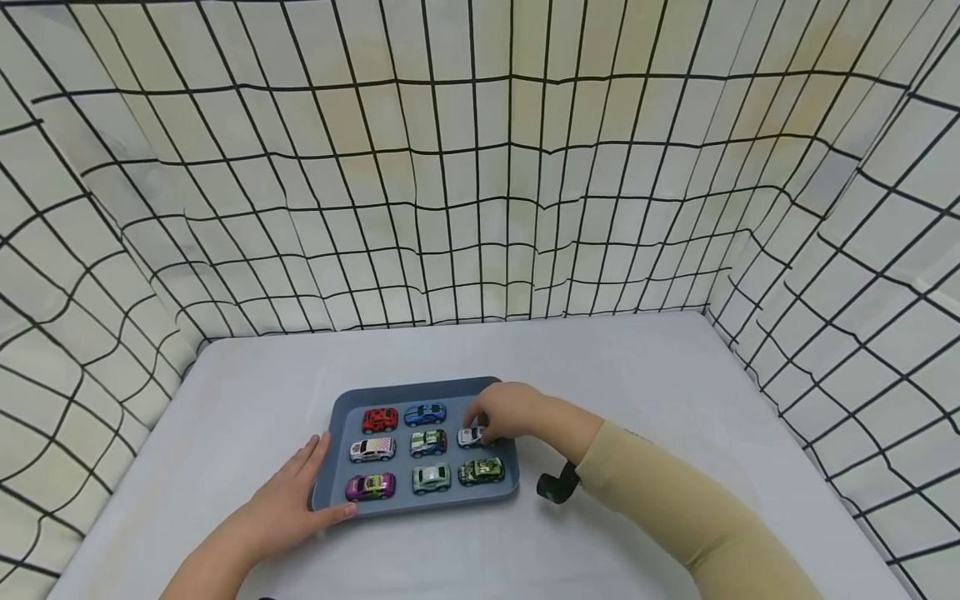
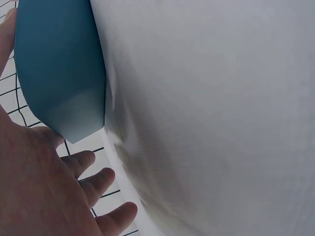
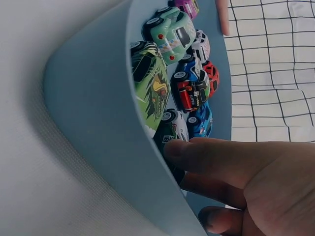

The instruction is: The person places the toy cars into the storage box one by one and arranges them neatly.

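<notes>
A blue-grey tray [image 1: 405, 505] on the white table carries several small toy cars in rows. Over its right side, my right hand [image 1: 512, 410] pinches a white-and-dark toy car [image 1: 469, 437] between thumb and fingers; in the right wrist view the thumb lies on the car's dark end, beside the tray wall [image 3: 93, 98]. A green dragon-print car [image 1: 481, 472] stands in front of it, and a blue car [image 1: 425, 414] is in the back row. At the tray's left end my left hand [image 1: 281, 508] lies with fingers straight along the side and thumb at the front rim.
Also in the tray are a red car [image 1: 379, 419], a purple car [image 1: 371, 486] and a mint-green car [image 1: 431, 478]. A small dark object [image 1: 557, 486] shows under the right forearm. Grid-patterned cloth walls [image 1: 480, 200] enclose the table at the back and sides.
</notes>
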The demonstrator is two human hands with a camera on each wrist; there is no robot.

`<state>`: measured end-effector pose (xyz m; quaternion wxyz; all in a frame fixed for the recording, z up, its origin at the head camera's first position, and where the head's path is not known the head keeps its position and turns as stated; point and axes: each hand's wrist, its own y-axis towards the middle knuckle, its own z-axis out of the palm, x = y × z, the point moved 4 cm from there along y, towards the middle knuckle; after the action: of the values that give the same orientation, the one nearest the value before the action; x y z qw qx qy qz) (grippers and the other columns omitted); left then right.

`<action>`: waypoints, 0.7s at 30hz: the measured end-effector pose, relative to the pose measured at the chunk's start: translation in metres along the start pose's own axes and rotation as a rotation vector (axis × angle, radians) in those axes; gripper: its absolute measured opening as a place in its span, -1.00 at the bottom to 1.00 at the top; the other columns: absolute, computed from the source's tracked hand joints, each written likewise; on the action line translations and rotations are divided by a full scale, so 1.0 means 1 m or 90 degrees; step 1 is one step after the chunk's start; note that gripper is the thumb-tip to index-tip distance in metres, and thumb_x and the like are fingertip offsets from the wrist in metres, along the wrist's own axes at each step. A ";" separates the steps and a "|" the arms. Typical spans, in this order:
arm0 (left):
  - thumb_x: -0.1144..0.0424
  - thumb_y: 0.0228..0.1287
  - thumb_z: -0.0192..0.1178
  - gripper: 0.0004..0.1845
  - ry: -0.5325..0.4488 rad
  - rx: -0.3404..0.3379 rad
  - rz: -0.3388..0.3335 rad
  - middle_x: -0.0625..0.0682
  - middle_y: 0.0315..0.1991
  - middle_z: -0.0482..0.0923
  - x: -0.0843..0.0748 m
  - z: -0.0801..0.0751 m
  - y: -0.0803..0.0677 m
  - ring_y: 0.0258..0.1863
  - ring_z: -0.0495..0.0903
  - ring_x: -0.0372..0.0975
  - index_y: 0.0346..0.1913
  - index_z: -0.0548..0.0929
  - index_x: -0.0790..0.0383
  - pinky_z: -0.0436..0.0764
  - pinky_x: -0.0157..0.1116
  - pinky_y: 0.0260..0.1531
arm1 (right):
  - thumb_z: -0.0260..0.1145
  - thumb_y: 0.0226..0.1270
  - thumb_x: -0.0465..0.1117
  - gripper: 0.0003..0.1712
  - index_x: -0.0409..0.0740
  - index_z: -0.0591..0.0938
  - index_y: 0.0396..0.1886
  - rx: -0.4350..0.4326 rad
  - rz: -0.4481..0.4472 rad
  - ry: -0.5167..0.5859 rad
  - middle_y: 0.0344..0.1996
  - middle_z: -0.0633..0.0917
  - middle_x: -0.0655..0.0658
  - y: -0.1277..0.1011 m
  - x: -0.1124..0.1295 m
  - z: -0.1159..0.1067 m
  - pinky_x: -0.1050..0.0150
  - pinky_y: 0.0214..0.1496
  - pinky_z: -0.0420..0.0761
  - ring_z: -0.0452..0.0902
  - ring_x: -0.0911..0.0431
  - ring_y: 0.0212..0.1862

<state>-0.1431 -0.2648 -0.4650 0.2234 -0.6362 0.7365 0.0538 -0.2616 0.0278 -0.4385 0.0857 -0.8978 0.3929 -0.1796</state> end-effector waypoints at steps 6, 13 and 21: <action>-0.47 0.01 0.27 0.35 0.001 0.002 0.001 0.52 0.48 -0.08 0.000 0.001 -0.001 0.40 0.03 0.42 0.54 -0.10 0.44 0.24 0.36 0.22 | 0.47 0.24 -0.06 -0.55 0.22 0.68 0.15 -0.011 -0.015 0.000 -0.23 0.70 0.16 -0.005 0.001 -0.003 0.35 -0.21 0.56 0.53 0.31 -0.27; -0.50 -0.01 0.25 0.36 0.005 -0.003 0.006 0.50 0.49 -0.08 0.001 0.000 0.000 0.41 0.02 0.41 0.55 -0.09 0.42 0.23 0.36 0.23 | 0.46 0.26 -0.05 -0.54 0.21 0.67 0.18 -0.020 -0.009 0.044 -0.22 0.70 0.17 -0.007 -0.004 -0.007 0.36 -0.26 0.55 0.53 0.30 -0.28; -0.50 -0.01 0.25 0.37 0.005 0.000 0.002 0.52 0.48 -0.09 0.002 0.001 0.000 0.40 0.03 0.43 0.54 -0.11 0.45 0.24 0.36 0.22 | 0.46 0.26 -0.01 -0.55 0.22 0.68 0.17 -0.031 -0.013 0.066 -0.25 0.70 0.21 -0.013 -0.012 -0.012 0.33 -0.24 0.55 0.54 0.30 -0.24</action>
<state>-0.1434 -0.2660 -0.4665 0.2206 -0.6353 0.7383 0.0513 -0.2651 0.0450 -0.4271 0.0416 -0.8932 0.3915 -0.2174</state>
